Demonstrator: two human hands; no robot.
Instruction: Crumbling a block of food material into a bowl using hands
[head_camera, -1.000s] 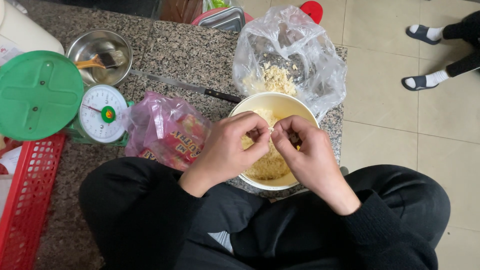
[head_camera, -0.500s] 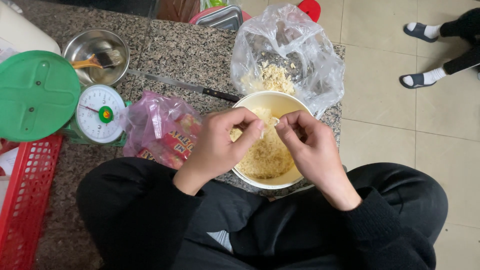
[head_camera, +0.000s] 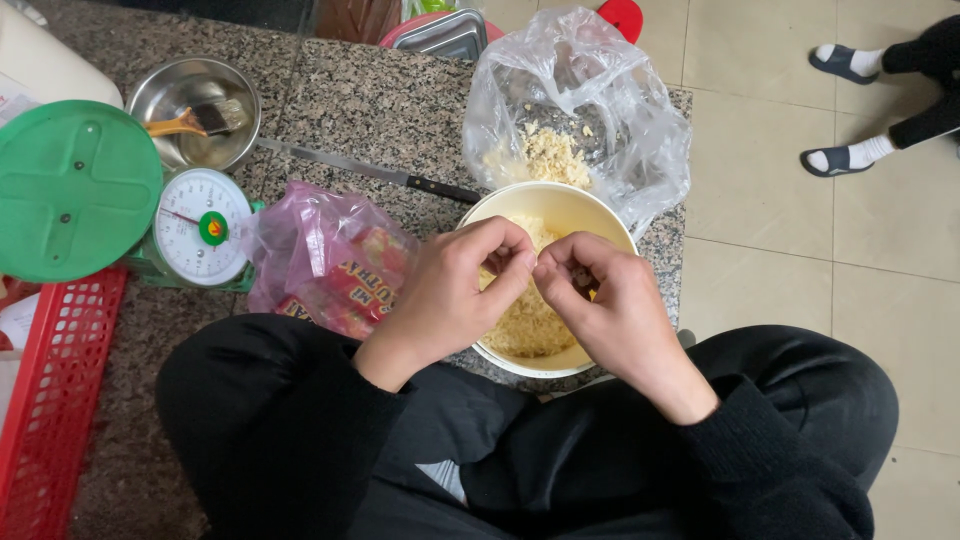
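**Both hands pinching over cream bowl, frame centre**

Obs.: left hand (head_camera: 455, 290) and right hand (head_camera: 610, 300) meet fingertip to fingertip above a cream bowl (head_camera: 600, 215) at frame centre, on the near edge of the granite surface (head_camera: 370, 100). Fingers of both curled and pressed together, pinching at something small betw. them; item itself too small to make out. Bowl holds pale yellow crumbled bits (head_camera: 525, 325).

Just behind the bowl, touching its rim: clear plastic bag (head_camera: 600, 90) w/ more of the same crumbs. Left of bowl: pink bag of red packets (head_camera: 325, 255), beside left wrist. Knife (head_camera: 370, 170) lies betw. the bags and a steel bowl (head_camera: 165, 95) w/ brush (head_camera: 195, 120), upper left. Dial scale (head_camera: 195, 225) and green lid (head_camera: 70, 190) at left; red basket (head_camera: 55, 400) lower left. Another person's feet (head_camera: 850, 110) upper right, on tiled floor.
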